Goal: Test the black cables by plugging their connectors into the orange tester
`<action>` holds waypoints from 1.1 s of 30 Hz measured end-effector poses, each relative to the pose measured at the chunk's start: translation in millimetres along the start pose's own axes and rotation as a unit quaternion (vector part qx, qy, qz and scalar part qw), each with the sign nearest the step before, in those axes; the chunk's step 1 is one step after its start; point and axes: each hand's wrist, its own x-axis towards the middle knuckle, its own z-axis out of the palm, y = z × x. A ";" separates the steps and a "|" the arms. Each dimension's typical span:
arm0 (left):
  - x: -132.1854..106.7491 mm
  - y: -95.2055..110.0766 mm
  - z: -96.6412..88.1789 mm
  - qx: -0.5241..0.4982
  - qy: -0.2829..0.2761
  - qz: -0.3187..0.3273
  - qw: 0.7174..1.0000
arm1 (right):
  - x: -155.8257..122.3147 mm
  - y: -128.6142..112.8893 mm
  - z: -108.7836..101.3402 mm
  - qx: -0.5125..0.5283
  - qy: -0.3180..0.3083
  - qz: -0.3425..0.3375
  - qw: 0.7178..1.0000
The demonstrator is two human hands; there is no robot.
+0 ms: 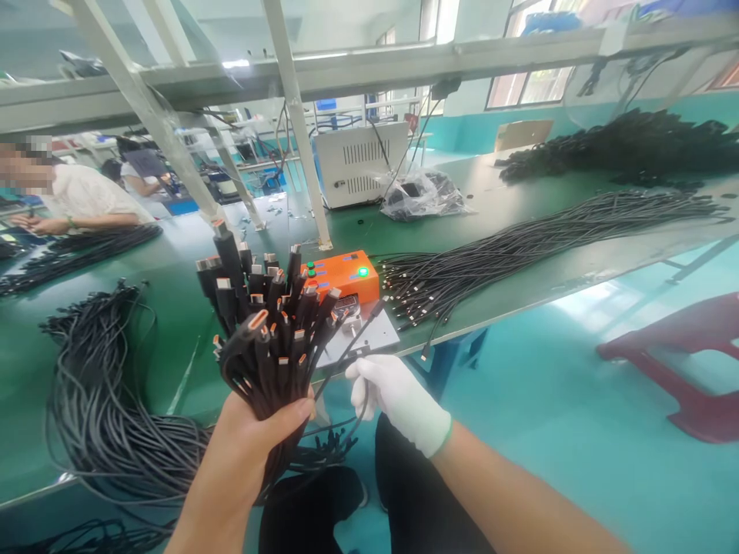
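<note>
My left hand point(254, 438), bare, grips a thick bundle of black cables point(269, 331) with their orange-tipped plugs pointing up. My right hand point(398, 396), in a white glove, pinches a single black cable point(358, 335) whose plug end points up toward the orange tester box point(343, 275). The box stands on a grey plate point(378, 332) at the bench's front edge and shows a lit green lamp. Both hands are held just in front of the bench edge, above my lap.
A green bench point(508, 208) carries a long sheaf of black cables point(519, 250) on the right and a tangled pile point(104, 400) on the left. Behind stand a white metal box point(358, 163), a plastic bag point(424, 196) and frame posts. Another person point(75, 201) sits far left. A red stool point(687, 346) stands right.
</note>
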 end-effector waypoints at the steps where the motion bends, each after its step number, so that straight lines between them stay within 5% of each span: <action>1: 0.2 -0.2 -0.6 -0.002 0.001 -0.002 1.000 | -5.5 -1.5 -3.1 -0.058 -0.006 0.020 0.998; 6: -2.2 2.4 1.9 -0.011 0.002 0.007 1.000 | -33.7 -23.8 -17.6 -0.291 0.079 0.028 0.953; 9: -4.0 1.3 5.5 -0.013 0.006 0.010 1.000 | -40.3 -44.4 -7.1 -0.198 0.134 -0.103 0.965; 12: -4.5 -5.7 7.1 0.006 0.007 0.001 1.000 | -35.5 -57.3 13.8 0.053 0.111 -0.211 0.970; 17: -3.5 -13.3 4.8 0.012 -0.006 0.001 1.000 | -24.7 -46.6 21.7 0.263 0.115 -0.129 0.949; 25: -0.6 -5.0 -6.0 0.037 -0.034 0.010 0.999 | -19.7 -2.7 3.9 0.068 0.057 -0.040 0.995; 33: 0.0 -5.7 -1.8 0.015 -0.042 0.010 0.999 | -9.4 -4.9 8.3 0.034 0.061 -0.029 0.997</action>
